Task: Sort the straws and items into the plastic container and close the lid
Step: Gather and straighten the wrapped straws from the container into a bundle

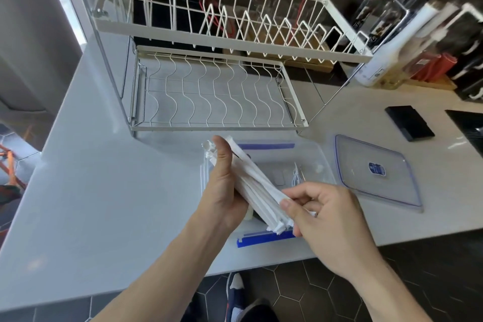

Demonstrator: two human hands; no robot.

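A white counter (99, 191) carries the whole scene; at its back stands a two-tier wire dish rack (214, 60), and in front of that the clear plastic container (317, 157) with blue latches, open, its lid (376, 172) lying flat just to its right, apart from it. A bundle of paper-wrapped straws (257, 187) is held slantwise above the container; the left hand (224, 185) wraps its upper half, fingers curled behind and thumb pressed along the front; the right hand (329, 217) pinches the lower ends between thumb and bent fingers. A few small white items (296, 175) already lie inside the container; what they are is hard to tell. The step in hand looks like squaring up the bundle before laying it in; the next move calls for turning the straws to run along the container's length so they lie flat and clear the rim; then the lid must come over and the latches snap. A black box (409, 123) and bottles (386, 60) sit well to the right, out of the way; nothing blocks the drop.
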